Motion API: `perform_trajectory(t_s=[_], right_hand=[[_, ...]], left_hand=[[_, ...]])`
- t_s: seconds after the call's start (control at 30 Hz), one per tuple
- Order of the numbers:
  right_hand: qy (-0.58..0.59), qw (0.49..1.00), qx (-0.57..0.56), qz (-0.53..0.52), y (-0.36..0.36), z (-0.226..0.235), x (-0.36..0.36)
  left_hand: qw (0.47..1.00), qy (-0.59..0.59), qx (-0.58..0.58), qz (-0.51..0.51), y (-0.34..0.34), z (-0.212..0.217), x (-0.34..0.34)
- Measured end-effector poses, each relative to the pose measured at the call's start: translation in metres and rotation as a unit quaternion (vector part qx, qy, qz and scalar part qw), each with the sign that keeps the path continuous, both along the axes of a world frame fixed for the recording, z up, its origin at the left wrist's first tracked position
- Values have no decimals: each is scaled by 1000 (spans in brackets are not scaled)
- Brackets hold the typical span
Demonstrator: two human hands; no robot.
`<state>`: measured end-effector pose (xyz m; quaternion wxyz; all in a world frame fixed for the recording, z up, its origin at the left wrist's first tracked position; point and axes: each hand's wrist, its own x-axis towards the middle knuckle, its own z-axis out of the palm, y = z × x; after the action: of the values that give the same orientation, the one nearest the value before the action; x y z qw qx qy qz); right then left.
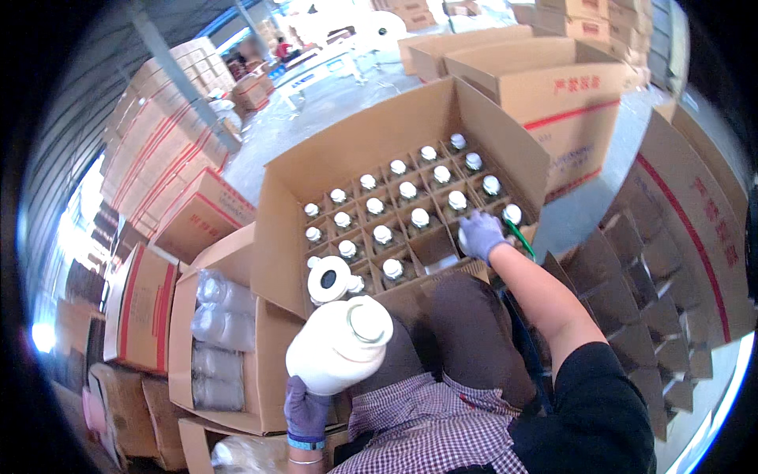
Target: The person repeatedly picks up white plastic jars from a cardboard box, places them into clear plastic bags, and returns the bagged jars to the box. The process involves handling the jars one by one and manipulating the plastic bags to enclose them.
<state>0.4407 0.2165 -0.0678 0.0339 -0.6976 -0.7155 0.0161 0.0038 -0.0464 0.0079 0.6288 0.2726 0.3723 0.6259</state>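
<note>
My left hand, in a purple glove, holds a white plastic bottle upright close to my chest. My right hand, also gloved, reaches into the open cardboard box and rests on the divider grid at its near right corner, touching a green strip. The box holds several white-capped bottles standing in cardboard cells. One near cell is empty. A roll of white tape lies on the near left corner of the grid.
A second open box at the left holds shrink-wrapped bottles. More printed cartons stand behind, stacked cartons line the far left, and folded cardboard dividers lie at the right.
</note>
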Motion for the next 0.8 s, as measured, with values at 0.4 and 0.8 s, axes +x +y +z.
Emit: perform_trajectory(t_s=[0.4,0.8], right_hand=[[266,748,258,550,-130,158,-84],[735,540,-408,-46,-179,54,-97]], left_hand=[[988,128,75,38,26,20,-5],[695,593,406,24,13,107,27]])
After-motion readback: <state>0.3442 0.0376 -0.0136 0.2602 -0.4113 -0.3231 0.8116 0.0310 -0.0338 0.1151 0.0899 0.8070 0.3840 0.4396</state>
